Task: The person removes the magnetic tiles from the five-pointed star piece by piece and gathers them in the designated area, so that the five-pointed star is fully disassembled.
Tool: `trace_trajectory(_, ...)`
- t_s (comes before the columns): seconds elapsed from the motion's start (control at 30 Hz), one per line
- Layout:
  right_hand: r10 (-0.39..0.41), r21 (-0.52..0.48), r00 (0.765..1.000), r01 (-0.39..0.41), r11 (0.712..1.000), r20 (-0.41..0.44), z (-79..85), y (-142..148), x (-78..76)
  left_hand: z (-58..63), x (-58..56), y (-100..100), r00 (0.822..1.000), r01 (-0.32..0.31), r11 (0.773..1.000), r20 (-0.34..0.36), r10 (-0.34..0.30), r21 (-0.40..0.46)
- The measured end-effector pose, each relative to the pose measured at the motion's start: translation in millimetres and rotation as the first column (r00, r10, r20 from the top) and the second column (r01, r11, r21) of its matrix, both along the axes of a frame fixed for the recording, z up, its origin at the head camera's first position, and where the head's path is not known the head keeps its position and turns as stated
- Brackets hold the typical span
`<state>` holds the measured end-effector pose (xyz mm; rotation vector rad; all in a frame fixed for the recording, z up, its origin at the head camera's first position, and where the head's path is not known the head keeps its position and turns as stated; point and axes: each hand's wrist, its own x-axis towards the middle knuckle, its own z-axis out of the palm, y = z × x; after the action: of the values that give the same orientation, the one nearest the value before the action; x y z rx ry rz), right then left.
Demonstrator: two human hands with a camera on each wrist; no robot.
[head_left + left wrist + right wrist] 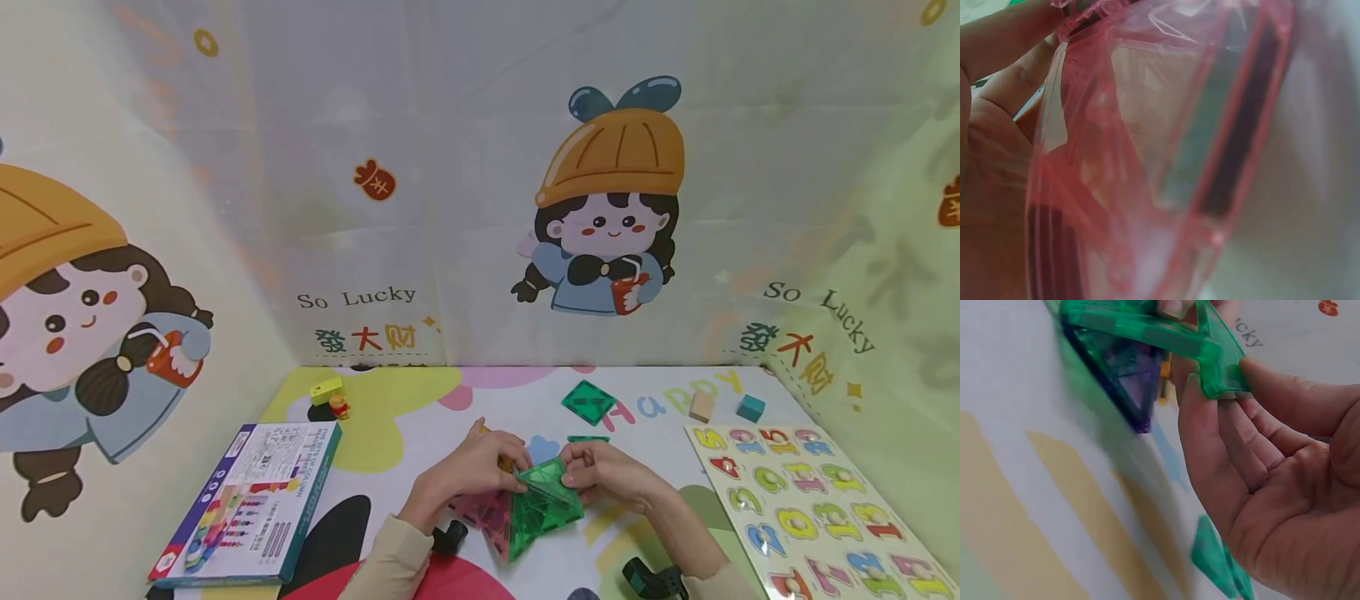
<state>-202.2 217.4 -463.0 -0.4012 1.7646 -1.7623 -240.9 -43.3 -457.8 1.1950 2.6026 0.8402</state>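
Note:
Close over the table's middle, both hands hold a group of joined see-through magnetic tiles. My left hand (pixel 480 463) grips it at the top left, thumb beside the peak where the pink tiles (pixel 487 518) meet the green ones (pixel 542 510). Pink tiles (pixel 1085 212) fill much of the left wrist view, with the palm at their left. The right hand (pixel 611 473) pinches a corner of a green tile (pixel 1147 332) between thumb and fingers. Below that edge, the right wrist view shows a purple triangular tile (pixel 1132 387) and a bit of orange (pixel 1164 375). The group's inside is mostly hidden.
Behind the hands lie a green diamond-shaped pair of tiles (pixel 588 402) and another green tile (pixel 588 438). A boxed toy set (pixel 247 500) is at left, a number puzzle board (pixel 817 500) at right. A tan block (pixel 701 406), teal block (pixel 750 407), yellow block (pixel 327 389) and small figurine (pixel 339 407) stand farther back.

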Motion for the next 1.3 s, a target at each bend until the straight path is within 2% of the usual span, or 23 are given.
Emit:
trace_trajectory(0.23, -0.111, 0.082, 0.987, 0.121, 0.989, -0.118, 19.8, 27, 3.3, -0.3, 1.5, -1, 1.0, 0.019, 1.0, 0.008, -0.019, 0.024)
trace_trajectory(0.33, -0.173, 0.15, 0.97, 0.199, 0.968, -0.17, 29.0, 47, 4.7, -1.3, 1.4, -1, 1.0, 0.015, 1.0, 0.0, -0.015, 0.018)
trace_trajectory(0.4, -0.218, 0.207, 0.955, 0.259, 0.943, -0.199, 33.6, 60, 5.0, -0.2, 2.4, 0, 1.0, 0.001, 1.0, -0.013, 0.0, 0.002)
trace_trajectory(0.57, -0.319, 0.347, 0.91, 0.399, 0.849, -0.264, 35.5, 88, 7.7, 2.3, 6.2, 3, 0.997, -0.041, 0.998, -0.062, 0.038, -0.054)
trace_trajectory(0.73, -0.35, 0.435, 0.884, 0.46, 0.774, -0.31, 25.3, 101, 7.5, 1.7, 7.9, 4, 0.997, -0.042, 0.996, -0.07, 0.037, -0.073)
trace_trajectory(0.83, -0.366, 0.496, 0.868, 0.493, 0.715, -0.336, 19.6, 103, 5.0, 2.6, 9.1, 5, 0.997, -0.037, 0.997, -0.072, 0.032, -0.069)
trace_trajectory(0.97, -0.352, 0.572, 0.851, 0.523, 0.632, -0.389, 17.2, 105, 1.7, 2.2, 10.0, 7, 0.996, -0.023, 0.998, -0.083, 0.017, -0.065)
trace_trajectory(1.23, -0.304, 0.704, 0.837, 0.547, 0.453, -0.455, 21.0, 104, 3.7, 0.4, 12.1, 8, 0.996, -0.029, 0.997, -0.089, 0.022, -0.076)
trace_trajectory(1.3, -0.285, 0.705, 0.828, 0.56, 0.434, -0.483, 26.0, 99, 6.9, 0.5, 12.3, 8, 0.996, -0.03, 0.997, -0.085, 0.023, -0.077)
